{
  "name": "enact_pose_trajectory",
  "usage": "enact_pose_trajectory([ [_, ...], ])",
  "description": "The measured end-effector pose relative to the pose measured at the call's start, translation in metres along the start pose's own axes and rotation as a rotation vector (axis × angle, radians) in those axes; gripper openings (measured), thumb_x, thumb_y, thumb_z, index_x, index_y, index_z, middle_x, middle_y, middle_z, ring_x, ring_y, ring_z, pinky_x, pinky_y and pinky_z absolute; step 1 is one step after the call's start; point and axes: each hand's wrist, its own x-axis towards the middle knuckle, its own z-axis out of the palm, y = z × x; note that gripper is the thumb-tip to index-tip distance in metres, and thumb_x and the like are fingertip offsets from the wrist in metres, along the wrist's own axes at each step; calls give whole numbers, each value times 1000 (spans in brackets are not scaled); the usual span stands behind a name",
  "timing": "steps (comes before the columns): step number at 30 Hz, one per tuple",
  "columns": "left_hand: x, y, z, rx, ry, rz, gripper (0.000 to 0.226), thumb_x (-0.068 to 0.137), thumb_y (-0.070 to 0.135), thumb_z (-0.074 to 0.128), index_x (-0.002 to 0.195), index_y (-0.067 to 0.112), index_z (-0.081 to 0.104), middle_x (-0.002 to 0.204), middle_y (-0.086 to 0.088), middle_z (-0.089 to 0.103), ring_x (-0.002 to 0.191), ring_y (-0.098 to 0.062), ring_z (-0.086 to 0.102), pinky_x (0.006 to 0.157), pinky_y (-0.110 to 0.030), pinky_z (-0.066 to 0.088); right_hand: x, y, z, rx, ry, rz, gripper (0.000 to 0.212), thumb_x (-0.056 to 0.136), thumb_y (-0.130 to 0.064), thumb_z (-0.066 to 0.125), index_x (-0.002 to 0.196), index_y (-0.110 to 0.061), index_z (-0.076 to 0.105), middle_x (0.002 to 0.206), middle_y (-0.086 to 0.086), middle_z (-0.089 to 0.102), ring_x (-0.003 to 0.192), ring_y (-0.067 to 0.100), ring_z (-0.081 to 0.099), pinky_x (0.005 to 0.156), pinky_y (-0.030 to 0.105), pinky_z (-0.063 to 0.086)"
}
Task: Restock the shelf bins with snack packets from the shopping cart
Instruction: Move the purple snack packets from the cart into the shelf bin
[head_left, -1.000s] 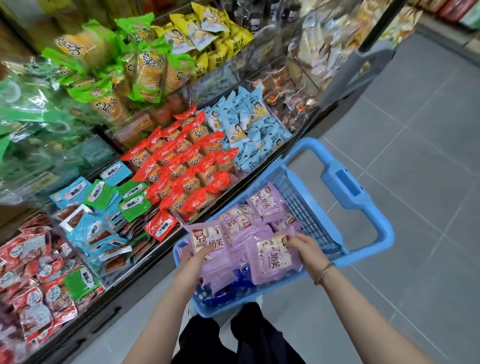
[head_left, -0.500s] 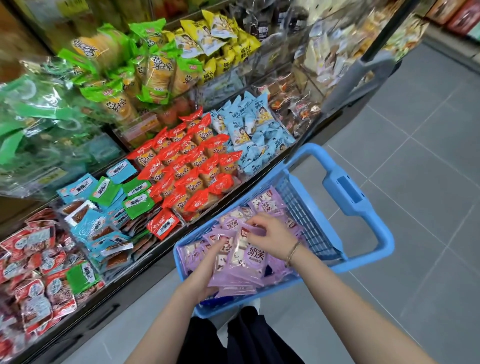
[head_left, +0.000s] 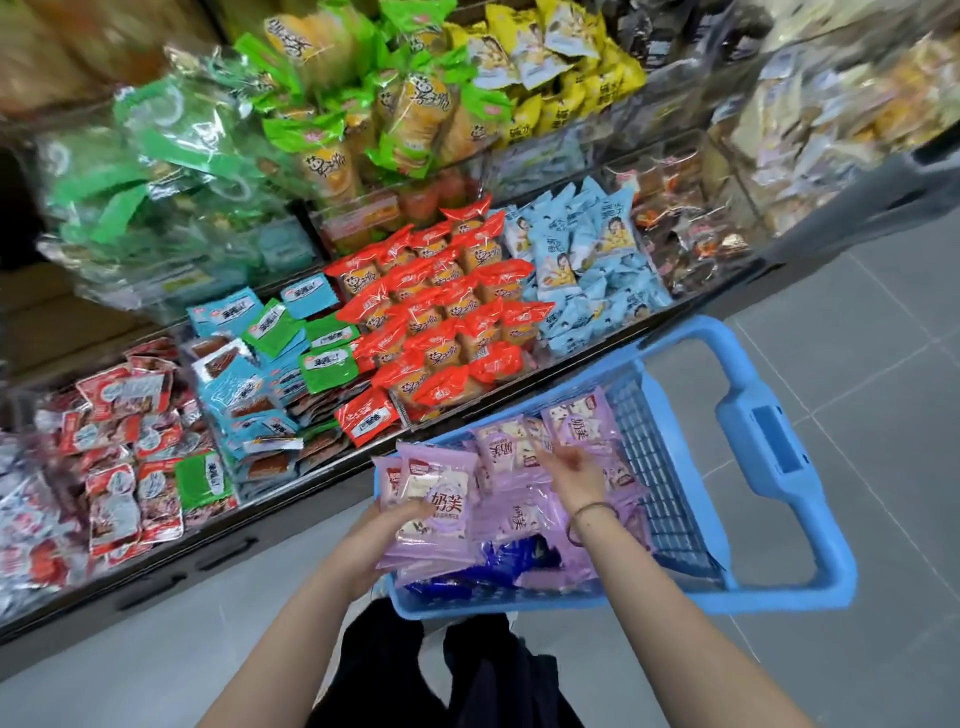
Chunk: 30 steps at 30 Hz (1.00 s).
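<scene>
your left hand (head_left: 387, 525) grips a stack of purple packets (head_left: 441, 499) over the near-left corner of the blue cart (head_left: 769, 447), thumb on top and fingers curled underneath. your right hand (head_left: 571, 467) is inside the cart, fingers spread and relaxed just over the loose purple packets (head_left: 587, 415) piled there, pinching nothing. dark blue packets (head_left: 519, 556) lie under that pile at the cart's near end. past the cart's far-left side stand the shelf bins (head_left: 545, 156), with the bin of red packets (head_left: 441, 322) closest to the cart.
</scene>
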Motion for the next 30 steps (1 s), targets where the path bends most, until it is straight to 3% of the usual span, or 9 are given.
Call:
enact_pose_trajectory([
  [3, -3, -11, -25, -89, 116, -4, 99, 36, 46, 84, 124, 14, 53, 122, -9, 60, 102, -26, 62, 68, -29, 53, 26, 15, 10, -240, 13, 181, 44, 82, -37, 67, 114, -9, 53, 115, 10, 57, 103, 27, 56, 97, 41, 43],
  [7, -10, -32, -43, -183, 212, -16, 92, 36, 46, 84, 117, 16, 55, 114, -8, 62, 96, -26, 61, 68, -31, 51, 43, 20, 39, -158, 36, 413, 78, 85, -39, 64, 142, 3, 30, 147, 21, 35, 130, 33, 41, 110, 42, 32],
  [12, -17, -50, -55, -256, 287, -18, 75, 48, 42, 78, 116, 18, 56, 113, -2, 61, 99, -22, 61, 64, -29, 50, 48, 24, 51, -125, 26, 462, 69, 91, -38, 57, 140, 3, 31, 145, 21, 37, 126, 31, 45, 101, 34, 37],
  [14, -20, -54, -56, -269, 270, -13, 72, 44, 41, 79, 110, 20, 59, 100, 1, 69, 82, -16, 68, 56, -25, 52, 42, 26, 44, -98, -7, 429, 58, 84, -29, 68, 128, 3, 48, 133, 19, 52, 106, 26, 58, 83, 31, 52],
  [17, -19, -56, -58, -289, 249, -27, 87, 36, 43, 82, 116, 16, 57, 102, -7, 72, 78, -22, 70, 60, -28, 51, 28, 27, 28, 18, -109, 491, 34, 78, -13, 73, 109, -4, 61, 121, 13, 55, 88, 20, 55, 59, 28, 49],
  [21, -12, -49, -58, -295, 187, -29, 87, 40, 40, 82, 119, 13, 58, 109, -13, 69, 88, -29, 64, 71, -33, 49, 17, 28, -2, 30, -225, 460, 41, 83, -6, 64, 121, -5, 52, 132, 12, 50, 94, 21, 55, 59, 29, 50],
  [24, -8, -43, -53, -287, 153, -23, 62, 49, 32, 79, 108, 18, 63, 96, -5, 73, 78, -22, 69, 59, -26, 51, 10, 28, -22, 5, -312, 444, 26, 83, -16, 66, 106, -14, 55, 130, 7, 52, 102, 22, 57, 71, 31, 53],
  [27, -3, -37, -46, -290, 132, -23, 46, 59, 32, 71, 102, 19, 63, 82, 0, 75, 66, -14, 72, 47, -20, 50, 14, 29, -34, -88, -264, 382, 49, 84, -31, 64, 126, -11, 48, 131, 8, 47, 121, 30, 46, 91, 43, 45],
  [30, -1, -30, -41, -270, 101, -17, 50, 61, 29, 72, 109, 17, 61, 85, -2, 76, 66, -15, 72, 48, -20, 51, 21, 23, -36, 26, -199, 374, 35, 81, -39, 65, 107, -18, 55, 108, 4, 53, 102, 25, 55, 74, 34, 52],
])
